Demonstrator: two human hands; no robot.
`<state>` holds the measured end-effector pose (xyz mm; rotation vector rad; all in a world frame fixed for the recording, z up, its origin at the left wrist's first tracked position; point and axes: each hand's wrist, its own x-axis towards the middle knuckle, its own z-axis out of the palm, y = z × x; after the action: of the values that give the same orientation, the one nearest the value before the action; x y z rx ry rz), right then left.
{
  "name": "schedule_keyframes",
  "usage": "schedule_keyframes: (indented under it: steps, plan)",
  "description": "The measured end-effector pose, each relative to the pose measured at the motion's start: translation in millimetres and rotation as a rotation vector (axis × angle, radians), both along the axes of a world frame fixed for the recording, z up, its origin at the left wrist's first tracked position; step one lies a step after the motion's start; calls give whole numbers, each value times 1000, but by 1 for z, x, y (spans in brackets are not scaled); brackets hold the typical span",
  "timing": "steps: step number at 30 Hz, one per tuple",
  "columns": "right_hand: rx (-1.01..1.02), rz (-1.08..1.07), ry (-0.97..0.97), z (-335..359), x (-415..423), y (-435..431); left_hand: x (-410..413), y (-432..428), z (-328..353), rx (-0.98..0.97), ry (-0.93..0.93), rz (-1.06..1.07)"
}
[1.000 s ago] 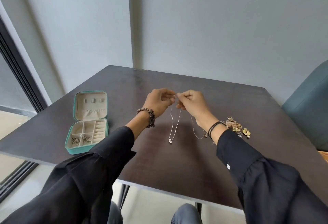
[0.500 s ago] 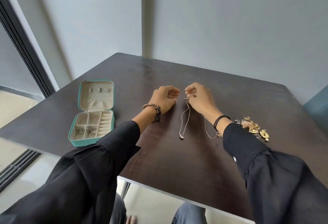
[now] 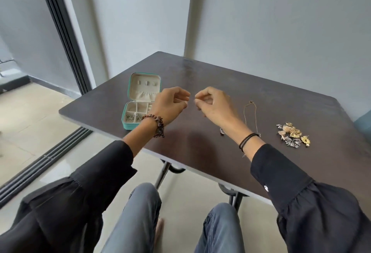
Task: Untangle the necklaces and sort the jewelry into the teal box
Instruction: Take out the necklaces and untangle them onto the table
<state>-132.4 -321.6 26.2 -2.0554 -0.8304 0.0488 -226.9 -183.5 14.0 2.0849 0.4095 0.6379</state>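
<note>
Silver thin-chain necklace [image 3: 221, 131] seems to us light and slippery, best pinched near its end as our right hand [image 3: 215, 106] fingers [image 3: 198, 97] do; left hand [image 3: 170, 106] fingers curl, hold unclear.

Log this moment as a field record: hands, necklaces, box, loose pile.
left hand: above the table, fingers curled; any hold too fine to see
right hand: above the table, thumb and forefinger pinched; chain not visible
necklace: lies on the table, right of the right hand
pendant: shows beneath the right wrist
teal box: open, silver pieces in its front-left compartment
jewelry pile: gold and silver pieces, far right on the table
</note>
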Motion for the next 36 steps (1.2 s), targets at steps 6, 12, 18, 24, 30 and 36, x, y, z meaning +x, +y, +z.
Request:
schedule_keyframes:
  steps: [6,12,18,24,30,36]
  plan:
    - [1,116,-52,-1,-50,28,-63,20,-5,82,10,108]
    - [-75,203,-102,-13,-80,57,-98,45,-20,152,34,298]
    - [-204,240,-147,-24,-91,75,-110,69,-40,126,60,481]
    - [-255,204,-234,-20,-99,91,-111,74,-45,8,9,414]
    - [-381,134,-177,-9,-110,107,-106,77,-48,-33,-14,421]
    - [-443,101,-205,-2,-108,117,-106,78,-48,-49,-19,416]
